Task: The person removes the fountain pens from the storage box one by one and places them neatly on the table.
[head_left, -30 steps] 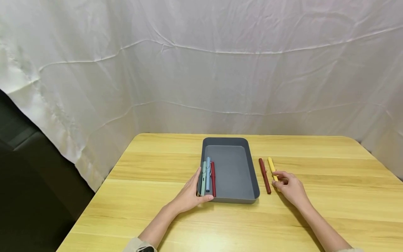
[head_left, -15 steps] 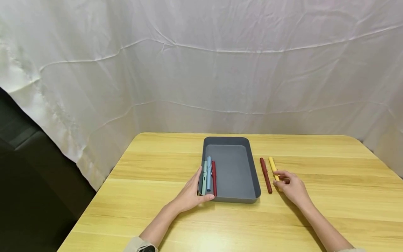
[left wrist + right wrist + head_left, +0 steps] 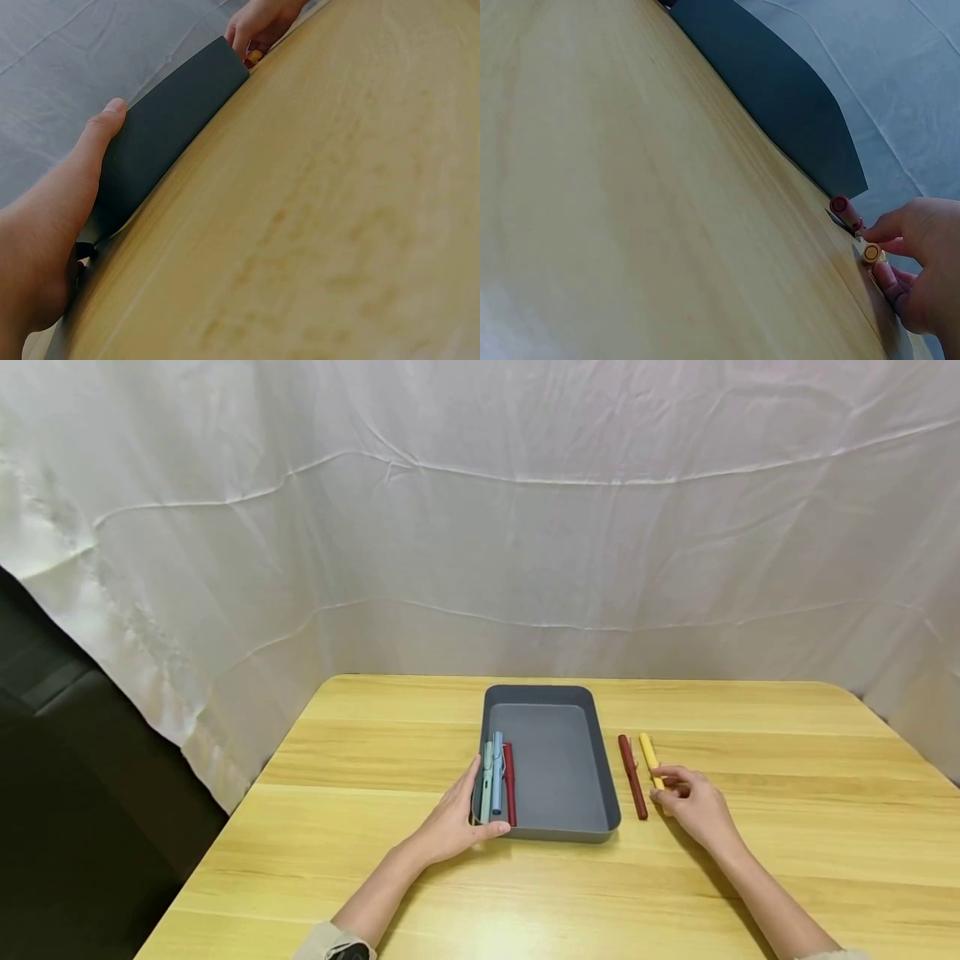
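A grey rectangular tray holds three clipped pens along its left side: a green pen, a blue pen and a red pen. My left hand rests at the tray's near left corner, straight fingers along the left wall and thumb against the front wall. Right of the tray, a dark red pen lies on the table. Beside it my right hand pinches a yellow pen between thumb and fingers. In the right wrist view the yellow pen's round end shows between the fingertips.
The wooden table has rounded far corners. A pale curtain hangs behind it and to the sides. Something dark stands past the left table edge.
The view shifts very slightly. Both hands, the tray and the pens keep their places, and the right hand stays on the yellow pen.
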A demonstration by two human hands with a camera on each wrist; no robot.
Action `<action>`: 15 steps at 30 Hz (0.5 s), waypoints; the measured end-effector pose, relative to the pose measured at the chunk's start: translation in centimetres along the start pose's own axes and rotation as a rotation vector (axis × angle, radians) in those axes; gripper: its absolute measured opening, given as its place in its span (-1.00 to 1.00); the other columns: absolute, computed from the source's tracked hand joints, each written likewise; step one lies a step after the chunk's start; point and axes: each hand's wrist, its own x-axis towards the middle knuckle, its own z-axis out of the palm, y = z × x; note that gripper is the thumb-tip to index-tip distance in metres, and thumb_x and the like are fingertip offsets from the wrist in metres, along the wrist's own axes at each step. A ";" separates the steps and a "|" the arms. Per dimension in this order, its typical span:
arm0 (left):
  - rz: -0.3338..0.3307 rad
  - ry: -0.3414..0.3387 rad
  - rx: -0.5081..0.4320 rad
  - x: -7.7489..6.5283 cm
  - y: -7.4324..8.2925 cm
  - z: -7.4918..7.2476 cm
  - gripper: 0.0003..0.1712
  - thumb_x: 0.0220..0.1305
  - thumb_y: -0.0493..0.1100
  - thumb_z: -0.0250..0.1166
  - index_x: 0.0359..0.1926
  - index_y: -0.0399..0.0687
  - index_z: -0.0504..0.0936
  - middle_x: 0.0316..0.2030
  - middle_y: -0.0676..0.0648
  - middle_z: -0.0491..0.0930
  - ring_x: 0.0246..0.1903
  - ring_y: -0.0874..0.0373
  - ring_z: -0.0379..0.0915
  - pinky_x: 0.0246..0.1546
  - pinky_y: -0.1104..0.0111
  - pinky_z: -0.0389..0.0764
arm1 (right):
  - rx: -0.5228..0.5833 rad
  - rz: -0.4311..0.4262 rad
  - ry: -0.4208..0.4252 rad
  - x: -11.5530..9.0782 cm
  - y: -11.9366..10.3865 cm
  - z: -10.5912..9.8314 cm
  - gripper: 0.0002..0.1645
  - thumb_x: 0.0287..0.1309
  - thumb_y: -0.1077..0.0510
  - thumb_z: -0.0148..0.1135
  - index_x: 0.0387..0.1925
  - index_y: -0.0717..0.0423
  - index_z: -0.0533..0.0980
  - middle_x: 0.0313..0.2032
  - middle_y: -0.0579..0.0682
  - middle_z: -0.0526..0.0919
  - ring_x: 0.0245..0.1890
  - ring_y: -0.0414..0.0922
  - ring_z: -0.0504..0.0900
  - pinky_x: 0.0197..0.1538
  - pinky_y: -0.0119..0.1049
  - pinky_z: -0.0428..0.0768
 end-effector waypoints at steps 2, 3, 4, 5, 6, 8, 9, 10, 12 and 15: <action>0.003 -0.001 -0.001 0.0 0.0 0.0 0.22 0.03 0.31 0.26 0.44 0.00 -0.32 0.39 -0.18 -0.19 0.32 -0.13 -0.20 0.19 -0.07 -0.02 | 0.003 0.003 0.007 -0.1 0.0 0.0 -0.62 0.10 0.21 0.24 -0.04 0.31 0.51 -0.19 0.24 0.50 -0.31 -0.02 0.50 -0.35 -0.26 0.42; 0.001 -0.002 -0.001 0.0 0.0 0.0 0.22 0.03 0.31 0.26 0.44 0.00 -0.32 0.39 -0.17 -0.19 0.32 -0.14 -0.20 0.19 -0.08 -0.02 | 0.004 0.004 0.013 -0.1 0.0 0.1 -0.62 0.10 0.21 0.23 -0.04 0.30 0.51 -0.19 0.23 0.50 -0.30 -0.02 0.50 -0.35 -0.27 0.43; -0.001 -0.003 -0.001 -0.1 -0.1 0.0 0.22 0.03 0.31 0.26 0.44 0.00 -0.32 0.39 -0.17 -0.19 0.32 -0.14 -0.20 0.19 -0.08 -0.02 | 0.009 0.004 0.023 -0.1 0.0 0.1 -0.63 0.11 0.22 0.22 -0.04 0.30 0.51 -0.19 0.23 0.50 -0.29 -0.02 0.50 -0.36 -0.29 0.44; -0.001 -0.002 -0.001 0.0 -0.1 0.0 0.22 0.03 0.32 0.26 0.44 0.00 -0.32 0.39 -0.17 -0.19 0.32 -0.14 -0.20 0.19 -0.08 -0.02 | 0.011 0.003 0.036 -0.1 0.1 0.1 -0.64 0.11 0.22 0.21 -0.05 0.30 0.51 -0.19 0.22 0.51 -0.29 -0.02 0.50 -0.37 -0.31 0.44; -0.003 -0.002 -0.001 0.0 -0.1 0.1 0.22 0.03 0.32 0.26 0.44 0.00 -0.32 0.39 -0.17 -0.19 0.32 -0.14 -0.20 0.19 -0.08 -0.02 | 0.014 0.003 0.049 -0.1 0.1 0.1 -0.65 0.11 0.22 0.21 -0.05 0.30 0.51 -0.20 0.22 0.50 -0.29 -0.01 0.51 -0.38 -0.33 0.45; -0.007 0.000 -0.001 0.0 -0.1 0.1 0.22 0.02 0.33 0.25 0.44 0.02 -0.31 0.39 -0.16 -0.19 0.32 -0.13 -0.20 0.19 -0.07 -0.01 | 0.020 0.003 0.074 -0.1 0.1 0.1 -0.66 0.13 0.22 0.19 -0.06 0.29 0.51 -0.20 0.21 0.50 -0.28 0.01 0.52 -0.41 -0.37 0.45; -0.011 0.002 0.000 0.0 -0.1 0.1 0.22 0.02 0.34 0.25 0.44 0.04 -0.32 0.40 -0.16 -0.19 0.32 -0.12 -0.20 0.19 -0.06 -0.01 | 0.026 0.005 0.084 -0.1 0.1 0.1 -0.67 0.13 0.21 0.19 -0.06 0.29 0.51 -0.19 0.22 0.50 -0.27 0.02 0.53 -0.41 -0.38 0.46; -0.011 0.004 -0.001 0.0 -0.1 0.1 0.22 0.01 0.34 0.25 0.44 0.05 -0.31 0.40 -0.15 -0.18 0.32 -0.12 -0.20 0.19 -0.06 -0.01 | 0.031 0.009 0.092 -0.1 0.0 0.0 -0.67 0.14 0.20 0.18 -0.06 0.28 0.51 -0.18 0.22 0.49 -0.26 0.04 0.53 -0.42 -0.39 0.47; -0.012 0.006 -0.002 0.0 -0.1 0.1 0.22 0.01 0.35 0.25 0.44 0.06 -0.31 0.40 -0.15 -0.18 0.32 -0.12 -0.20 0.19 -0.06 -0.01 | 0.037 0.015 0.097 -0.1 -0.1 -0.1 -0.66 0.17 0.18 0.17 -0.05 0.28 0.50 -0.16 0.24 0.48 -0.24 0.07 0.53 -0.40 -0.40 0.47; -0.008 0.006 -0.002 0.1 0.0 0.2 0.23 0.00 0.35 0.25 0.44 0.04 -0.31 0.39 -0.16 -0.17 0.32 -0.12 -0.19 0.19 -0.06 0.01 | 0.055 0.022 0.095 -0.2 -0.5 -0.5 -0.64 0.20 0.16 0.15 -0.01 0.27 0.48 -0.09 0.24 0.45 -0.20 0.08 0.50 -0.38 -0.40 0.50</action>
